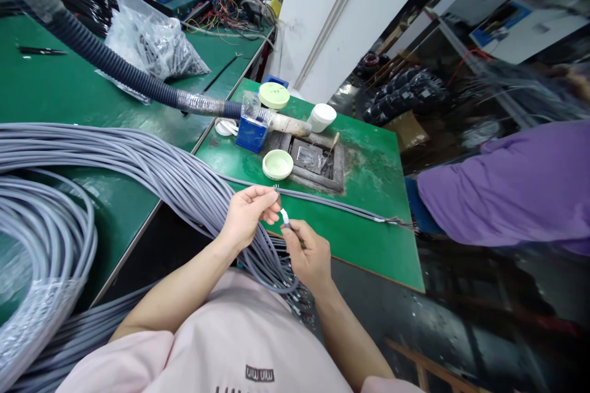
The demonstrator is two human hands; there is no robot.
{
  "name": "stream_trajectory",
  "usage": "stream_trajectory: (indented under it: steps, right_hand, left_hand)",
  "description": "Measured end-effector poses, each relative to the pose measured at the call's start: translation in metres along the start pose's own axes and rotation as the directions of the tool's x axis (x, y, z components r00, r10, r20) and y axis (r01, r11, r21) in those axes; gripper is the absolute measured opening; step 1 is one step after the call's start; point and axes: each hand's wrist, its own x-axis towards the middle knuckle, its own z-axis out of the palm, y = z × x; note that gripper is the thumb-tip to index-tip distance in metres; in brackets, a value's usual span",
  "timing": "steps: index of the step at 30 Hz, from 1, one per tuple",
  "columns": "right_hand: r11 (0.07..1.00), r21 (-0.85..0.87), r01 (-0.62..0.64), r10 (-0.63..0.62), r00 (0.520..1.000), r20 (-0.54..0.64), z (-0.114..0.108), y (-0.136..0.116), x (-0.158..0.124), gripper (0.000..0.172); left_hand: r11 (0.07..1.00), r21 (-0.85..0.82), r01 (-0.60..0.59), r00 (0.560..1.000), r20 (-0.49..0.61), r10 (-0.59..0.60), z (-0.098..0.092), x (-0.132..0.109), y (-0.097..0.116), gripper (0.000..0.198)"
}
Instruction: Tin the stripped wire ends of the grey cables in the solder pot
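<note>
Saw left hand [249,212] pinching thin coloured wires [279,198] between thumb and fingers, right hand [310,252] gripping white-banded cable end [285,217], by near edge of green board [369,252]. Could not surely read marks [276,91] on pale-green lid [271,100] or dark patch [259,373] on pink shirt [221,331].

Cool, fairly even light falls on the left hand [251,215] and right hand [308,252], with soft shading along their undersides. In the grip, the thin wires [279,198] and the cable end [286,218] are small but reasonably sharp. Beyond the grip, the white tub [322,115] is pale, its surface detail faint, and the white cabinet [332,18] farther off looks bright. Ahead and left of the grip, glare flecks the plastic bag [147,37]. Right of the grip, the dark wrapped bundles [405,95] sit in dimness and the purple garment [502,190] smears. Far right, shapes stretch and blur.
</note>
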Motion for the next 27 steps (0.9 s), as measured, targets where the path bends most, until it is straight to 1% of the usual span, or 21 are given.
stream_trajectory:
  steps: [4, 13, 16, 18, 20, 22, 24, 25, 26, 27]
  right_hand:
    - [0.999, 0.017, -0.028, 0.028, 1.000, -0.004, 0.001, 0.001, -0.002, 0.017]
    - [0.998, 0.041, -0.043, 0.044, 0.999, -0.029, 0.002, 0.002, -0.006, 0.017]
    - [0.994, 0.076, -0.077, 0.079, 0.996, -0.028, 0.003, 0.002, -0.008, 0.017]
    - [0.980, 0.147, -0.134, 0.138, 0.990, -0.019, 0.003, 0.003, -0.008, 0.018]
    - [0.926, 0.294, -0.236, 0.230, 0.972, 0.055, 0.002, 0.005, -0.006, 0.021]
    - [0.809, 0.469, -0.354, 0.294, 0.935, 0.198, 0.000, 0.008, -0.001, 0.027]
    - [0.684, 0.587, -0.434, 0.291, 0.900, 0.326, -0.002, 0.011, 0.005, 0.034]
    - [0.646, 0.617, -0.449, 0.276, 0.891, 0.360, -0.003, 0.012, 0.009, 0.038]
    - [0.626, 0.634, -0.454, 0.262, 0.888, 0.377, -0.004, 0.012, 0.013, 0.042]
    - [0.613, 0.644, -0.458, 0.251, 0.886, 0.391, -0.005, 0.011, 0.016, 0.045]
  left_hand:
    - [1.000, -0.014, -0.016, 1.000, -0.008, 0.016, 0.000, -0.001, -0.004, 0.028]
    - [0.996, -0.010, -0.093, 0.995, -0.023, 0.093, 0.004, -0.004, -0.011, 0.027]
    - [0.995, -0.008, -0.103, 0.995, -0.019, 0.103, 0.003, -0.005, -0.012, 0.027]
    - [0.993, 0.004, -0.115, 0.993, -0.014, 0.115, 0.002, -0.005, -0.014, 0.027]
    - [0.989, 0.031, -0.146, 0.989, -0.006, 0.146, 0.002, -0.007, -0.016, 0.026]
    - [0.977, 0.086, -0.195, 0.981, 0.011, 0.195, 0.002, -0.011, -0.018, 0.023]
    - [0.948, 0.161, -0.273, 0.962, 0.036, 0.271, 0.002, -0.016, -0.020, 0.018]
    - [0.919, 0.213, -0.330, 0.944, 0.049, 0.327, 0.002, -0.018, -0.021, 0.015]
    - [0.874, 0.277, -0.398, 0.916, 0.066, 0.396, 0.002, -0.020, -0.021, 0.011]
    - [0.811, 0.349, -0.469, 0.879, 0.090, 0.469, 0.001, -0.022, -0.022, 0.008]
